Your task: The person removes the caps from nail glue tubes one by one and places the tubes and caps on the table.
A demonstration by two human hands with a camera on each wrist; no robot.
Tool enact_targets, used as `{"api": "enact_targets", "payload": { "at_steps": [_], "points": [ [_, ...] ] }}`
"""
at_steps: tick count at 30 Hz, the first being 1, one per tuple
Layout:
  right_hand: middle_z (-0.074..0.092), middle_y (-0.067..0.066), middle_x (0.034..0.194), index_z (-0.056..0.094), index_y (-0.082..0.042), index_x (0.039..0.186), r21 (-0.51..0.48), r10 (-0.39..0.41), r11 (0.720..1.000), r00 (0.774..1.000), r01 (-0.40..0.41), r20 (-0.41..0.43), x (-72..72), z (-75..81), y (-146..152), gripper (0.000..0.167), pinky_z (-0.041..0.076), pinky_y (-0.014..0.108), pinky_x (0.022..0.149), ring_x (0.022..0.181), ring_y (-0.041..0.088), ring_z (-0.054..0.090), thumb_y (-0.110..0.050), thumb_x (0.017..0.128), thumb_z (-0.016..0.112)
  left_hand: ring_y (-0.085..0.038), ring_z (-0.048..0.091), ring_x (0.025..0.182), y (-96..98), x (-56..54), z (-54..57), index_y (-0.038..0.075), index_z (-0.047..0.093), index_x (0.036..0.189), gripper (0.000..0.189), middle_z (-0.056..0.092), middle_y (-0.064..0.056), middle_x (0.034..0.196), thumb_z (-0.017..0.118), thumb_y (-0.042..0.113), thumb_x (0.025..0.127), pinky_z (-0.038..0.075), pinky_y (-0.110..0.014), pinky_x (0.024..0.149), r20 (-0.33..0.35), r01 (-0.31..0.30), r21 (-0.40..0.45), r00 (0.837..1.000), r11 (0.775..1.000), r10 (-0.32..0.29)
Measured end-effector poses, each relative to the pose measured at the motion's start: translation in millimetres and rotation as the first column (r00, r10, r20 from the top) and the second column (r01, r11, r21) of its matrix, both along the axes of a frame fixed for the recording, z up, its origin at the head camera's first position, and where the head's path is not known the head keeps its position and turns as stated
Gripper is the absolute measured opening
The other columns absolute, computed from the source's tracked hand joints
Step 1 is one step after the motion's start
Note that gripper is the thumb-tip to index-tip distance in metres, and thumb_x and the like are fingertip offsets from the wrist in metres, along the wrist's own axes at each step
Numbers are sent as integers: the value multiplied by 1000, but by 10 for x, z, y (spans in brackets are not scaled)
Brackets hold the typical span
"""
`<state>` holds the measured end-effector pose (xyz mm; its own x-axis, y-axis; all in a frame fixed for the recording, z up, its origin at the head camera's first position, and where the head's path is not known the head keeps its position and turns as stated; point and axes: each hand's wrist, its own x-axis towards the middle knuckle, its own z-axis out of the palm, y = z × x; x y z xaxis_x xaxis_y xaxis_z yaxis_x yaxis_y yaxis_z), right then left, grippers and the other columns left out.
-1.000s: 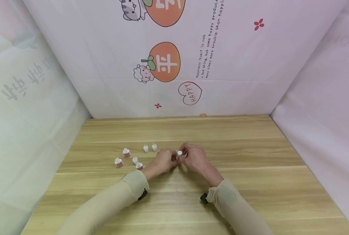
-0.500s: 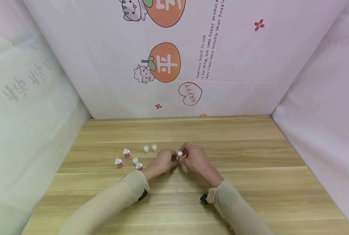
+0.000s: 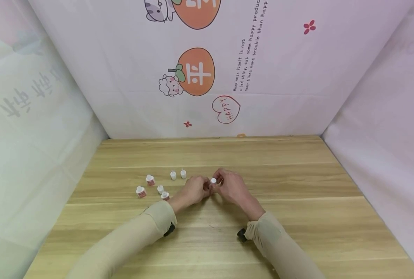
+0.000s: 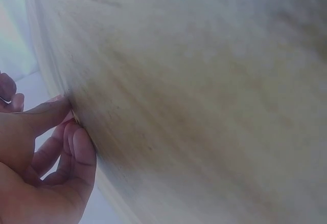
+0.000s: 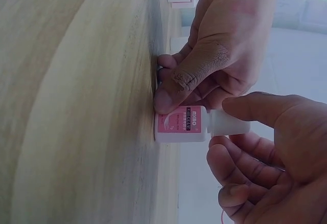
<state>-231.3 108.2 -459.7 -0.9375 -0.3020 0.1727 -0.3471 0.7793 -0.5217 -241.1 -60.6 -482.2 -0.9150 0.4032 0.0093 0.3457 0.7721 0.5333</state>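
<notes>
A small white nail glue bottle (image 5: 181,124) with a pink label stands upright on the wooden table, as the right wrist view shows most clearly. My left hand (image 3: 195,190) grips the bottle low on its body, thumb on the label side. On the bottle's white cap (image 5: 229,123), my right hand (image 3: 231,188) has its thumb and fingers pinched from both sides. The cap sits on the bottle's neck. In the left wrist view, the left hand's fingers (image 4: 84,152) show near the tabletop, but the bottle is mostly hidden there.
Left of the hands stand three white bottles with pink labels: a rear bottle (image 3: 150,180), a leftmost bottle (image 3: 141,192) and a bottle (image 3: 165,196) by the left wrist. Small white caps (image 3: 173,176) with thin stems stand near them. A printed cloth wall (image 3: 280,97) rises behind the table (image 3: 297,232).
</notes>
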Motion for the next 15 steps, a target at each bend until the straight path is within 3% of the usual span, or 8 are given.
{"api": "enact_targets", "payload": {
  "at_steps": [6, 15],
  "points": [
    [69, -3, 85, 64, -17, 97, 8, 25, 1000, 1000, -25, -3, -4, 10, 1, 19, 49, 29, 69, 75, 11, 62, -21, 85, 78, -10, 58, 74, 5, -9, -2, 11, 73, 94, 8, 70, 2, 81, 75, 15, 88, 49, -27, 71, -12, 0, -4, 1000, 1000, 0],
    [71, -1, 86, 65, -16, 98, 0, 1, 1000, 1000, -1, 17, -6, 23, 4, 23, 51, 30, 72, 76, 11, 64, -23, 83, 80, -8, 56, 72, 7, -13, -12, 13, 73, 93, 7, 68, 4, 79, 75, 17, 88, 47, -25, 69, -11, 2, -12, 1000, 1000, -3]
  ]
}}
